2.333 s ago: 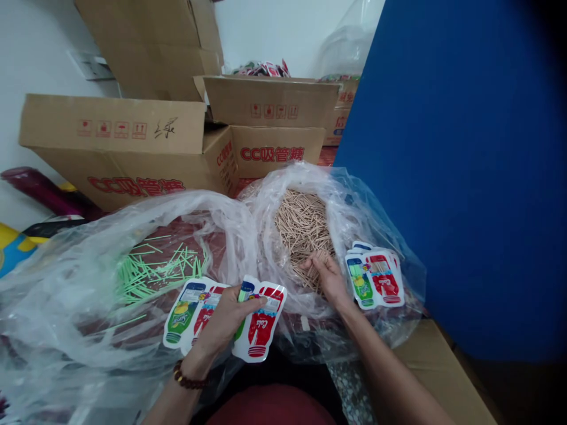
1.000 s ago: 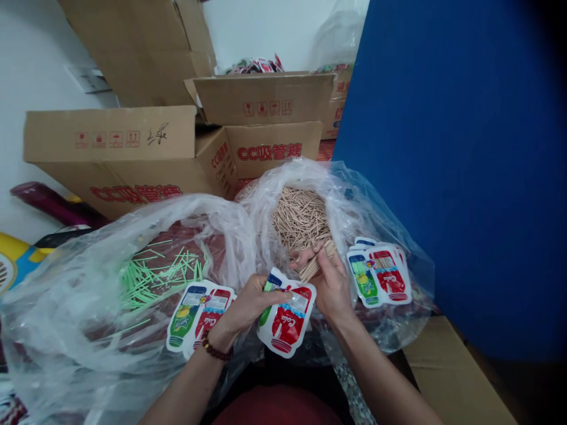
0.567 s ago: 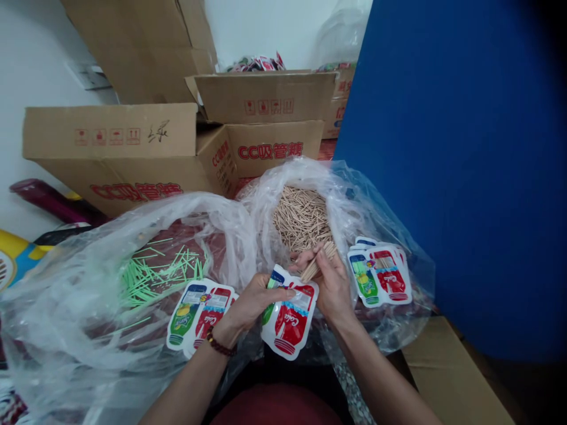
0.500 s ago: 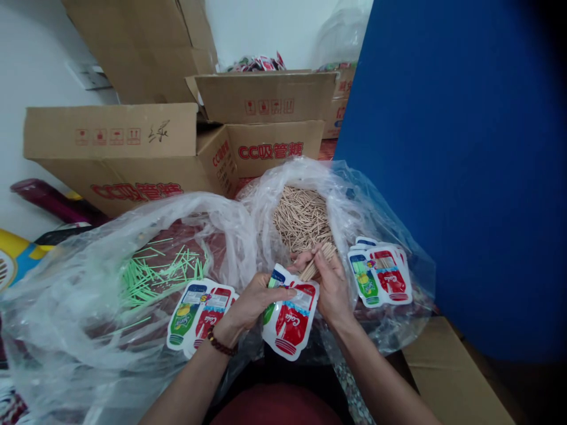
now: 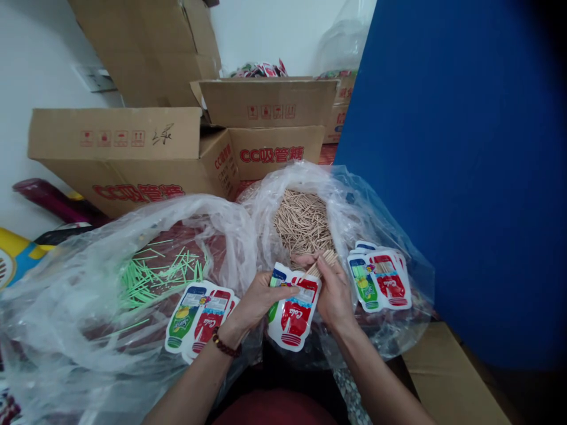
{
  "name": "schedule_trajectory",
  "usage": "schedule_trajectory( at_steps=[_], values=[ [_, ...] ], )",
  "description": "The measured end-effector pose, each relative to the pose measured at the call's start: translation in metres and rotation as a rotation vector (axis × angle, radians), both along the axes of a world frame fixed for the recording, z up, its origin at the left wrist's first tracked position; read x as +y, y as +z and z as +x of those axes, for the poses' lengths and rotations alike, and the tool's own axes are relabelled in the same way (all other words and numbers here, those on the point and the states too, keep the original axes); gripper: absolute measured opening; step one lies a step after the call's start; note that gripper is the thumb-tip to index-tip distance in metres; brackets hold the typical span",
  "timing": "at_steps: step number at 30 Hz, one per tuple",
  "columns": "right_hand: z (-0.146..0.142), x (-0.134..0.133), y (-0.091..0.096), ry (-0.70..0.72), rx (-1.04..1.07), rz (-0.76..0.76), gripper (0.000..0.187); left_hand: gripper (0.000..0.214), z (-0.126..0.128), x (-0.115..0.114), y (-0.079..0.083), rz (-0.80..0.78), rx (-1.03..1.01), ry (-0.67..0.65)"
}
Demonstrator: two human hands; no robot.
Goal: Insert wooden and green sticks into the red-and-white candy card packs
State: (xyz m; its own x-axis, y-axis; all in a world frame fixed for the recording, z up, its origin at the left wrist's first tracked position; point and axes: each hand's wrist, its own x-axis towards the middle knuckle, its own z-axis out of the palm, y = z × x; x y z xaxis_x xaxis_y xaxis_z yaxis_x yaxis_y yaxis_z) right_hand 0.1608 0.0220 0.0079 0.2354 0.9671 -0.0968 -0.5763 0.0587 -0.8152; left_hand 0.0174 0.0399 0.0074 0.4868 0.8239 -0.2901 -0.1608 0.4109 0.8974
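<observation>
My left hand (image 5: 261,298) grips a printed pouch (image 5: 297,313) with a red Cola bottle shape and a green part, its thumb across the front. In my right hand (image 5: 334,289) is a small bundle of thin brown sticks (image 5: 322,262), closed between thumb and fingers, with their lower ends at the pouch's top edge. How far they reach inside I cannot tell. Just beyond lies a heap of brown sticks (image 5: 303,221) in a clear plastic bag (image 5: 261,218). Similar pouches lie in a right stack (image 5: 385,280) and a left stack (image 5: 195,319).
Thin green sticks (image 5: 148,280) lie in another clear plastic bag (image 5: 88,248) on the left. Open cardboard boxes (image 5: 119,139) stand behind. A blue panel (image 5: 443,147) rises on the right, with a cardboard box (image 5: 452,366) below it.
My right hand has brought the brown sticks lower, against the pouch's top edge. The pouch has shifted slightly up and right in my left hand.
</observation>
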Motion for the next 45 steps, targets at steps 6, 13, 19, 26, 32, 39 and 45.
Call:
schedule_trajectory(
  at_steps=[6, 13, 19, 26, 32, 39, 45],
  values=[
    [0.003, 0.011, -0.002, 0.209, 0.057, 0.064, 0.013, 0.02, 0.004, 0.009, 0.002, -0.005, -0.09, 0.068],
    [0.033, 0.057, 0.02, 0.201, -0.024, 0.198, 0.034, 0.022, 0.026, 0.043, 0.016, 0.046, -0.101, 0.094],
    [0.058, 0.087, 0.017, 0.158, -0.498, 0.262, 0.022, 0.025, 0.043, 0.075, 0.018, 0.128, -0.122, 0.091],
    [0.085, 0.099, 0.019, 0.212, -0.732, 0.283, 0.031, 0.031, 0.059, 0.098, 0.008, 0.172, -0.131, 0.111],
    [0.079, 0.089, 0.016, 0.38, -0.417, 0.088, 0.038, 0.035, 0.057, 0.099, 0.01, 0.182, -0.146, 0.104],
    [0.063, 0.077, 0.015, 0.31, -0.326, -0.004, 0.034, 0.04, 0.036, 0.09, 0.02, 0.224, -0.081, 0.114],
    [0.057, 0.069, 0.019, 0.383, -0.354, 0.063, 0.026, 0.033, 0.024, 0.083, 0.028, 0.261, -0.108, 0.136]
  ],
)
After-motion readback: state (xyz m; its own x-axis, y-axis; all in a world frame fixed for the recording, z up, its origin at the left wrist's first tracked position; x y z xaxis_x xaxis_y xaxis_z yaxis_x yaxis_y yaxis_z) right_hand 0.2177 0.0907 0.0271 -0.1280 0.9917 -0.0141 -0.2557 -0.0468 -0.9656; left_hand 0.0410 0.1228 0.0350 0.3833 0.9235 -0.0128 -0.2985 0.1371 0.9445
